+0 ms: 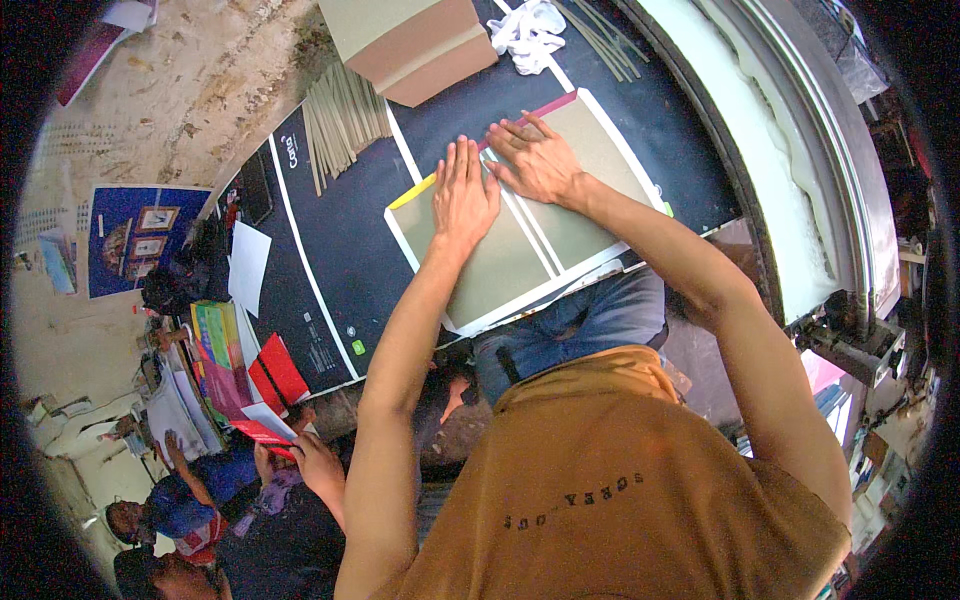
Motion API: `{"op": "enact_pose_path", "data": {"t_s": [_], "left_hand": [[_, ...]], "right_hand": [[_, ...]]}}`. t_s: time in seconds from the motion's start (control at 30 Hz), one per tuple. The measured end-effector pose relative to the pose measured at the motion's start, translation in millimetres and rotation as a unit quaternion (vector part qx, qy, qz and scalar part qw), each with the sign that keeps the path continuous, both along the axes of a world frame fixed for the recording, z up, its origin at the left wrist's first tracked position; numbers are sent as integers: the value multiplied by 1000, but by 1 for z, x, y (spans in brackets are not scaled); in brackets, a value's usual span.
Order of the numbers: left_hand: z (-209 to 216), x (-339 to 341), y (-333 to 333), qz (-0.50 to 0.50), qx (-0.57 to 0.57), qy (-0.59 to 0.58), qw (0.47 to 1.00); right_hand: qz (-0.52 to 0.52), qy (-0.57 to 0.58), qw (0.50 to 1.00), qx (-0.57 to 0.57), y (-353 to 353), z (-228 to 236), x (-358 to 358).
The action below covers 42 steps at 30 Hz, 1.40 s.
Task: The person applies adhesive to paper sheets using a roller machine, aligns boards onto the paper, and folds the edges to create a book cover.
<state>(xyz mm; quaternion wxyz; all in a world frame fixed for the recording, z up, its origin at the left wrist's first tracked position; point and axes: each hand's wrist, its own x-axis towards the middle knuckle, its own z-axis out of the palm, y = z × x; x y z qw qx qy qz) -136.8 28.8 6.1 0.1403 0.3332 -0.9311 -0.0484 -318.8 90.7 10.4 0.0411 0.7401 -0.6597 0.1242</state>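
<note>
Two greyish-brown boards lie side by side on a white-edged cover sheet (520, 235), with a narrow strip between them. Along the far edge the sheet is folded over, showing yellow at the left and dark red at the right. My left hand (465, 200) rests flat on the far part of the left board, fingers stretched over the folded edge. Beside it, my right hand (535, 162) presses flat near the far end of the middle strip and the right board, its fingers reaching the dark red fold. Neither hand grips anything.
Beyond the sheet stand stacked brown boards (415, 50), with a bundle of thin board strips (345, 115) to their left and a white cloth (528, 35) to their right. The black tabletop (350, 260) borders a white-surfaced machine (760, 130). At left, co-workers handle a red-covered booklet (265, 430).
</note>
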Motion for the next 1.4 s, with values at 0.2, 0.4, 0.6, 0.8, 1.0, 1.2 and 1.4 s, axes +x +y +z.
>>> {"op": "enact_pose_path", "data": {"t_s": [0.2,0.4,0.6,0.8,1.0,1.2,1.4], "left_hand": [[1,26,10,36,26,-6,999],[18,83,13,116,-48,-92,988],[29,72,18,149,-11,-39,988],[45,28,-2,141,18,-90,986],[4,-16,-10,13,50,-12,999],[5,-14,-7,-2,33,-39,999],[1,-7,2,6,41,-24,999]], "right_hand": [[-24,-12,999,24,2,0,-12],[-104,49,993,-11,14,9,-49],[-124,36,992,0,19,10,-48],[-129,-28,981,140,24,38,-40],[-176,-10,984,-12,18,1,-49],[-106,13,994,30,5,-4,-9],[-58,-6,998,26,11,6,-1]]}}
